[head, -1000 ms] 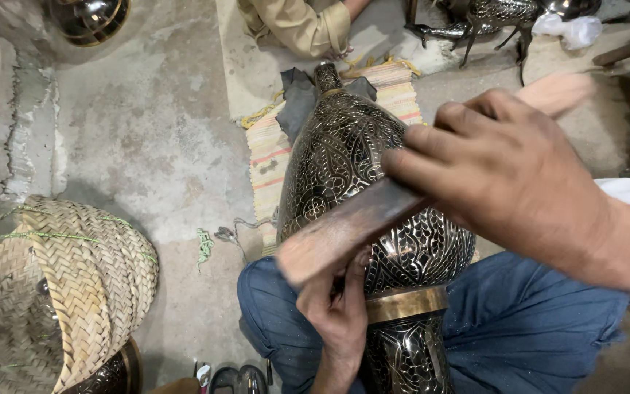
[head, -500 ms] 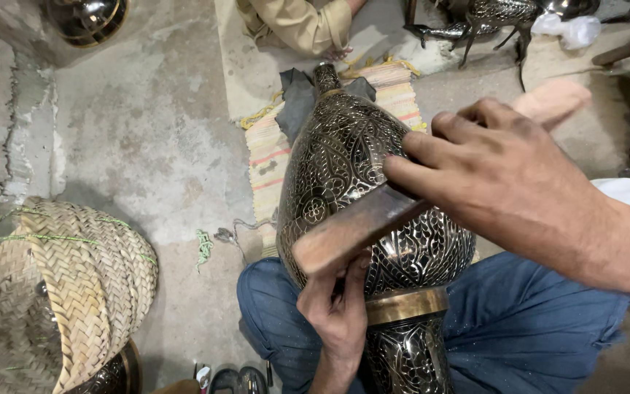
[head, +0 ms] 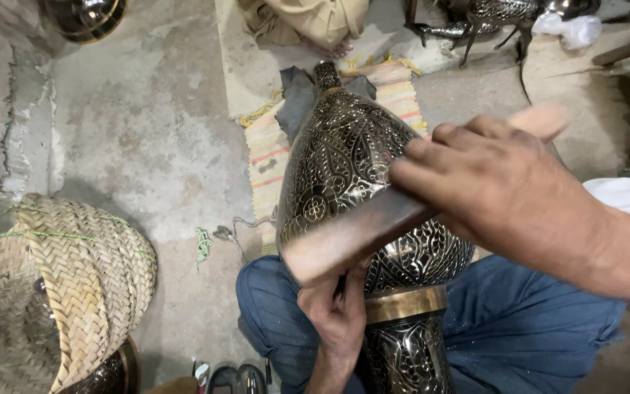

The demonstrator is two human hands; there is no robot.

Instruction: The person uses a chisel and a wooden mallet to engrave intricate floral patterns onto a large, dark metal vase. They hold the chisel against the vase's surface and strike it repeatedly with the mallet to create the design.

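Note:
A large dark metal vase (head: 351, 168) with fine engraved patterns and a brass band lies across my lap, its neck pointing away from me. My right hand (head: 497, 190) grips a flat wooden stick (head: 344, 237) that runs diagonally over the vase's belly; its ends are blurred. Below it, my left hand (head: 337, 314) is closed around a small thin tool, which I can barely see, held against the vase near the brass band. My legs are in blue trousers (head: 534, 335).
A woven straw basket (head: 60, 284) sits at the lower left on the concrete floor. A striped mat (head: 271, 157) lies under the vase. Another person's foot and tan clothing (head: 315, 22) are at the top, with metal figures (head: 490, 18) to the right.
The wooden stick in my right hand has shifted slightly, dropping nearer my left hand. The vase and my left hand stay in place.

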